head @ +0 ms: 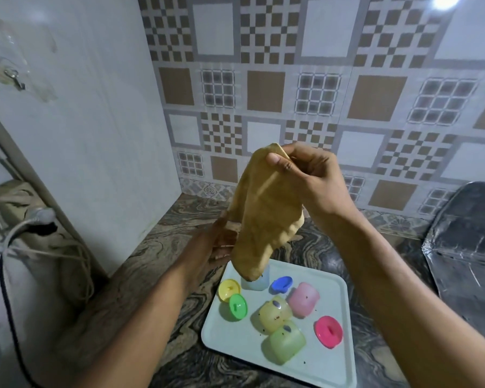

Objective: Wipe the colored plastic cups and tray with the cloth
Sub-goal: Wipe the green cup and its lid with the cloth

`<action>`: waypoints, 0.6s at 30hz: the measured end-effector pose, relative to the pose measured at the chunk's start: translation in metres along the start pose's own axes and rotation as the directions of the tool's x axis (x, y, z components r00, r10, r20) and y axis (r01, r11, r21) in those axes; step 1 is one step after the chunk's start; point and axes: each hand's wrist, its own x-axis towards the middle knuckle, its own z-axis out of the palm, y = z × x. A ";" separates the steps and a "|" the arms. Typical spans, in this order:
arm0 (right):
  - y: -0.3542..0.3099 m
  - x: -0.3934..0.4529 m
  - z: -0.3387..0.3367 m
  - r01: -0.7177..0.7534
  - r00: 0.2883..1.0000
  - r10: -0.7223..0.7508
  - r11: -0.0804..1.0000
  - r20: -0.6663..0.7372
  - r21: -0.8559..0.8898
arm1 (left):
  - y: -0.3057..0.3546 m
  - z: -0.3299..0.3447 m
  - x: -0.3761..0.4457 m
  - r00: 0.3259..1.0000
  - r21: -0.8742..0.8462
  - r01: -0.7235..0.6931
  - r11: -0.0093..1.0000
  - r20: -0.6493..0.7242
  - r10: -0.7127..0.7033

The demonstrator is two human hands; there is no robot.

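Note:
My right hand (305, 175) pinches the top of a tan cloth (263, 217), which hangs down over the pale tray (328, 362). My left hand (219, 245) is behind the cloth's lower part with fingers extended, touching it. On the tray lie a yellow cup (275, 313), a green cup (287, 344) and a pink cup (304, 298) on their sides. A pale blue cup (256, 282) stands under the cloth's tip. Lids lie around them: yellow (228, 288), green (238, 305), blue (282, 284), pink (328, 330).
The tray sits on a marbled brown counter (165, 247) against a patterned tile wall. A white appliance side (81, 135) stands at the left, with cables and a plug (39, 217) beside it. A foil-covered surface (465, 242) lies at the right.

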 end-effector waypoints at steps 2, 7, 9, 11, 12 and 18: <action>0.001 -0.006 -0.004 -0.043 0.999 0.043 0.998 0.003 0.045 | -0.007 0.006 -0.003 0.999 -0.127 0.004 0.992 0.034 0.000; 0.002 -0.024 -0.016 -0.133 0.990 0.129 0.988 0.062 0.074 | -0.010 0.022 -0.006 1.000 -0.352 -0.002 0.936 0.024 0.010; 0.005 -0.030 -0.019 -0.170 0.985 0.167 0.983 0.041 0.075 | -0.016 0.026 -0.006 0.999 -0.433 0.011 0.901 0.042 0.009; 0.009 -0.035 -0.024 -0.217 0.976 0.220 0.967 -0.008 0.136 | -0.021 0.030 -0.010 0.998 -0.475 0.004 0.880 0.062 0.029; 0.010 -0.037 -0.026 -0.237 0.968 0.246 0.957 -0.039 0.170 | -0.023 0.030 -0.010 0.997 -0.482 0.001 0.876 0.071 0.038; 0.015 -0.052 -0.036 -0.338 0.885 0.425 0.868 -0.192 0.363 | -0.030 0.030 -0.017 0.994 -0.429 0.018 0.903 0.105 0.030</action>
